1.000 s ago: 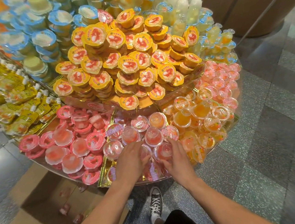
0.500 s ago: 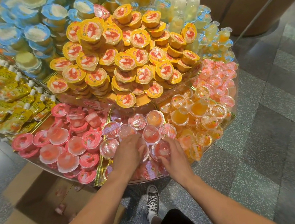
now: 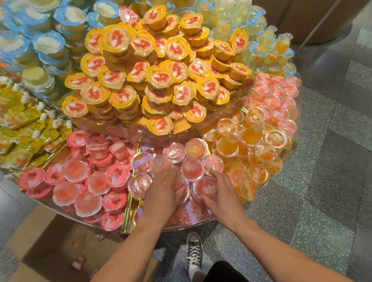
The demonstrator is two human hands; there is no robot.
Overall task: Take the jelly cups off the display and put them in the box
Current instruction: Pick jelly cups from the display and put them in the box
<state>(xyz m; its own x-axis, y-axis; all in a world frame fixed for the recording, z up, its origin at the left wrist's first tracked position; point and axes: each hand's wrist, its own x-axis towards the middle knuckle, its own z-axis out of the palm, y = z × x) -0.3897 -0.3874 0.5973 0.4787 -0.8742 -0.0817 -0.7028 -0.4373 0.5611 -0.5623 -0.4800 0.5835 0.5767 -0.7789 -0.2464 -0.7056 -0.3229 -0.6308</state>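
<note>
Pink jelly cups [image 3: 192, 169], display edge [image 3: 183, 226], left hand [image 3: 162, 192], right hand [image 3: 224, 197] gripping, box [image 3: 44, 254] below

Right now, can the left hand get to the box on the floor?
Probably yes. The left hand is on the pink jelly cups at the display's front edge. The open box lies below to its left, with only the display rim overhanging its far side.

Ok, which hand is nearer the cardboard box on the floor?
Left. The left hand is on the pink jelly cups, up and right of the cardboard box; the right hand sits farther right, on the same cups.
</note>
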